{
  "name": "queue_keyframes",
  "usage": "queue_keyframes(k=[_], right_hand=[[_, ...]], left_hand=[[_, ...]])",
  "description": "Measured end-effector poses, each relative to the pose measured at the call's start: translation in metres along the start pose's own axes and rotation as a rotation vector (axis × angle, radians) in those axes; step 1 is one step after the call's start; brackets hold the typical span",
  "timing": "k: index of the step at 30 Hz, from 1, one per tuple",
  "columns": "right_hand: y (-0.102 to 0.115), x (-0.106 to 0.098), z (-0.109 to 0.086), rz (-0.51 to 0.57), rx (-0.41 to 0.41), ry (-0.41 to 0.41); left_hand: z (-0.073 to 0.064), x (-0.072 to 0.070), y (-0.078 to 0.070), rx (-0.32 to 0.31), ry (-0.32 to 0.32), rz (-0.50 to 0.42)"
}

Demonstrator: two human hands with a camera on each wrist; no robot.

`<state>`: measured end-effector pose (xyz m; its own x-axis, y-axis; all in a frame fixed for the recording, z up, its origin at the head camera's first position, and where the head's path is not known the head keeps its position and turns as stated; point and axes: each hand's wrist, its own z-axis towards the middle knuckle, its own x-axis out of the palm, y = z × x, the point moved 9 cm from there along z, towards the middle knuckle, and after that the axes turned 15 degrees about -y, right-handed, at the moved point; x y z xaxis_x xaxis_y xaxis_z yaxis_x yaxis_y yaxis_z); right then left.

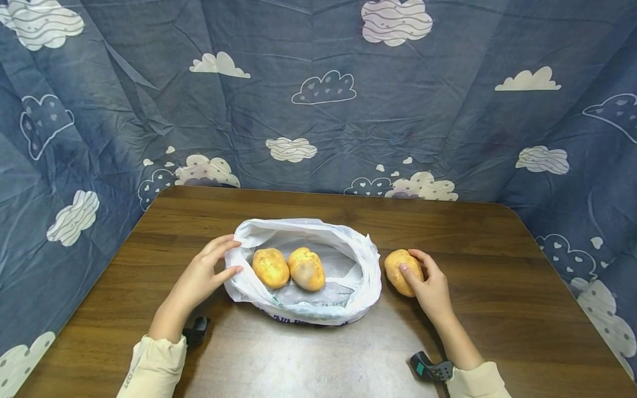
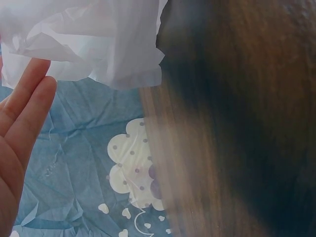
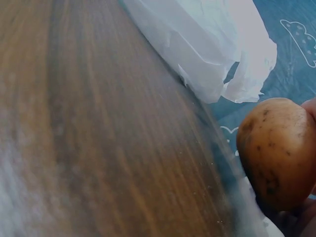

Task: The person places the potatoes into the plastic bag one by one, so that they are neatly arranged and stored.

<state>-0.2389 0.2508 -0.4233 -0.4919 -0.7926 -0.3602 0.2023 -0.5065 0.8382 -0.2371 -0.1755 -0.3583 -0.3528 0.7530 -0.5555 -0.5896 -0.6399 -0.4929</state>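
Note:
A white plastic bag (image 1: 370, 271) stands on the table with its mouth spread wide. Inside it lie two potatoes, a rounder one (image 1: 270, 268) on the left and a longer one (image 1: 306, 269) beside it. My left hand (image 1: 209, 268) is at the bag's left rim, thumb and fingers apart; in the left wrist view its straight fingers (image 2: 37, 108) reach the bag's edge. To the right of the bag, my right hand (image 1: 430, 284) grips a third potato (image 1: 398, 271), thumb on top. Dark specks show on that potato (image 3: 276, 153) in the right wrist view.
The brown wooden table (image 1: 497, 309) has rounded far corners. Behind it hangs a blue cloud-patterned cloth (image 1: 318, 127), which also runs along both sides. Each wrist wears a dark camera band, such as the right one (image 1: 432, 369).

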Motion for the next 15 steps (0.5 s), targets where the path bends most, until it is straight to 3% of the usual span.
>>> queue_keyframes(k=[9, 15], right_hand=[[0.045, -0.009, -0.001, 0.099, -0.011, -0.081], [0.061, -0.010, 0.000, 0.139, -0.016, -0.101]], left_hand=[[0.000, 0.001, 0.000, 0.001, 0.004, 0.000], [0.000, 0.002, 0.000, -0.001, 0.005, -0.006]])
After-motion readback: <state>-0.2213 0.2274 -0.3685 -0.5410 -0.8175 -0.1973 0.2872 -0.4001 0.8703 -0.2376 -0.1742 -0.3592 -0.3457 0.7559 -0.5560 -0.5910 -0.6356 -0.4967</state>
